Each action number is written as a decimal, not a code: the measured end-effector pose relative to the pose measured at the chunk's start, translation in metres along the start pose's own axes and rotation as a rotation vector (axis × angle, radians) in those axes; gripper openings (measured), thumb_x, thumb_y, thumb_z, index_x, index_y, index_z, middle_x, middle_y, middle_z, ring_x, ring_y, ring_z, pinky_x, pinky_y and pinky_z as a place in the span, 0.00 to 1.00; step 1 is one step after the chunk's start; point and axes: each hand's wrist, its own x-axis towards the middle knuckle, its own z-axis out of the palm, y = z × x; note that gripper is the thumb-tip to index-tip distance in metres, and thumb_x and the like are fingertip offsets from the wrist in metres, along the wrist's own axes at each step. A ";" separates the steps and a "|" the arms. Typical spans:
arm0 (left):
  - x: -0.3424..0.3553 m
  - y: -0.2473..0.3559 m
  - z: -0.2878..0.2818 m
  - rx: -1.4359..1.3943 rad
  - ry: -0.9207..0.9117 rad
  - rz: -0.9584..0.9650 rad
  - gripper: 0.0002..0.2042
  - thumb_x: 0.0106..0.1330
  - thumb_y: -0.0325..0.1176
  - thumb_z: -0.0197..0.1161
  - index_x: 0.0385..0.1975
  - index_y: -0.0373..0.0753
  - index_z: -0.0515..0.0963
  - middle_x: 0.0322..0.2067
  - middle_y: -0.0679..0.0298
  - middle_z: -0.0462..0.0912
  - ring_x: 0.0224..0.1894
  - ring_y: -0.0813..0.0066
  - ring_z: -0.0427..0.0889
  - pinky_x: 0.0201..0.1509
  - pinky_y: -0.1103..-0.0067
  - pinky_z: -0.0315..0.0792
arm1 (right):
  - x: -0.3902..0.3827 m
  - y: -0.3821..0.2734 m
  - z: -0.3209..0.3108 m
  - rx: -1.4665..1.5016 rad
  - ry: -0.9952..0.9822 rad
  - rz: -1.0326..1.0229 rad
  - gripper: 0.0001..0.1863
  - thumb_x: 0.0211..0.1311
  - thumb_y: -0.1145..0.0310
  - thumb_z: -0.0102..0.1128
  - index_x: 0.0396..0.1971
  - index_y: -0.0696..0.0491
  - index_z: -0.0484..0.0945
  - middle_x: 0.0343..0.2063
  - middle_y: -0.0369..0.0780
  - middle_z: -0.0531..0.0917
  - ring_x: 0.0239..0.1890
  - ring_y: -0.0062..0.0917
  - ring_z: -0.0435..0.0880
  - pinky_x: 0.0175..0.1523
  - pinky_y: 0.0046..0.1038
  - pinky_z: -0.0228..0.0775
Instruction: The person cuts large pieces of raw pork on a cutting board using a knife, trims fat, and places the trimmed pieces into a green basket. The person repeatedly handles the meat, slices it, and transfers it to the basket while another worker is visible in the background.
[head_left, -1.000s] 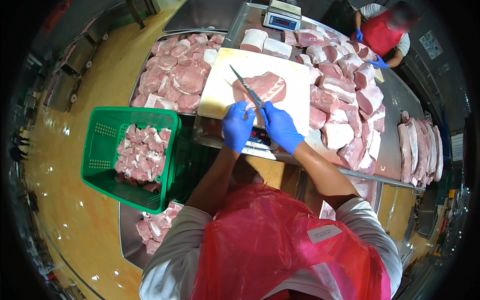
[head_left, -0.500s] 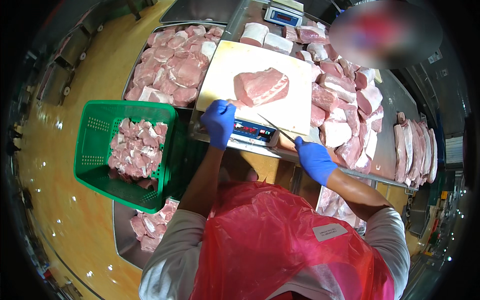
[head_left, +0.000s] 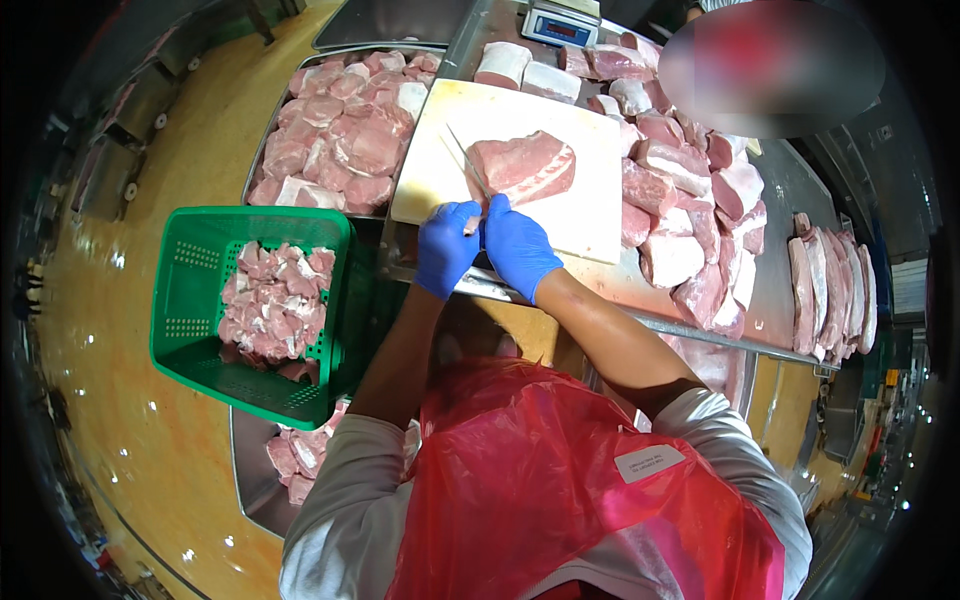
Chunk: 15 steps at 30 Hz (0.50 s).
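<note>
A large slab of raw pink meat (head_left: 522, 168) with a pale fat streak lies on the white cutting board (head_left: 575, 235). My right hand (head_left: 517, 243), in a blue glove, is shut around the handle of a knife (head_left: 464, 154). The thin blade points away and to the left, along the slab's left side. Close beside it, my gloved left hand (head_left: 446, 245) is closed on a small meat strip at the slab's near left corner. My fingers hide most of that strip, and whether it is still joined to the slab I cannot tell.
Left of the board is a metal tray of meat pieces (head_left: 330, 130). Nearer stands a green basket (head_left: 190, 350) holding trimmings (head_left: 275, 300). Meat blocks (head_left: 690, 215) crowd the steel table at right, with long strips (head_left: 830, 290) beyond. A scale (head_left: 562, 22) stands at the back.
My right hand has swung left with the knife, from the near right of the board to beside my left hand. The blade now lies at the slab's left side. My hands now cover the scale display.
</note>
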 end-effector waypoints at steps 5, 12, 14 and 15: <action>0.016 0.001 -0.007 -0.032 -0.055 0.034 0.06 0.54 0.28 0.69 0.31 0.39 0.82 0.29 0.57 0.82 0.30 0.55 0.83 0.35 0.68 0.77 | -0.048 0.028 -0.001 -0.210 -0.135 0.015 0.11 0.65 0.75 0.49 0.44 0.63 0.67 0.31 0.58 0.83 0.37 0.53 0.85 0.43 0.47 0.77; 0.018 -0.025 -0.032 -0.160 0.075 -0.157 0.04 0.53 0.28 0.68 0.27 0.39 0.80 0.22 0.60 0.80 0.23 0.59 0.79 0.29 0.70 0.74 | -0.131 0.072 -0.052 -0.391 -0.340 0.028 0.13 0.64 0.76 0.48 0.47 0.63 0.64 0.28 0.57 0.83 0.32 0.53 0.84 0.37 0.51 0.75; 0.023 0.000 -0.060 -0.087 -0.133 -0.424 0.03 0.52 0.26 0.68 0.25 0.38 0.80 0.22 0.61 0.81 0.21 0.62 0.79 0.28 0.72 0.73 | -0.137 0.079 -0.051 -0.354 -0.297 0.040 0.13 0.64 0.75 0.48 0.47 0.62 0.64 0.27 0.57 0.82 0.31 0.53 0.84 0.34 0.51 0.74; 0.021 0.017 -0.063 -0.253 -0.060 -0.454 0.03 0.51 0.26 0.68 0.24 0.38 0.81 0.22 0.60 0.81 0.22 0.63 0.78 0.29 0.74 0.73 | -0.139 0.080 -0.046 -0.321 -0.250 0.040 0.12 0.65 0.75 0.48 0.47 0.62 0.65 0.26 0.57 0.82 0.29 0.53 0.83 0.33 0.51 0.73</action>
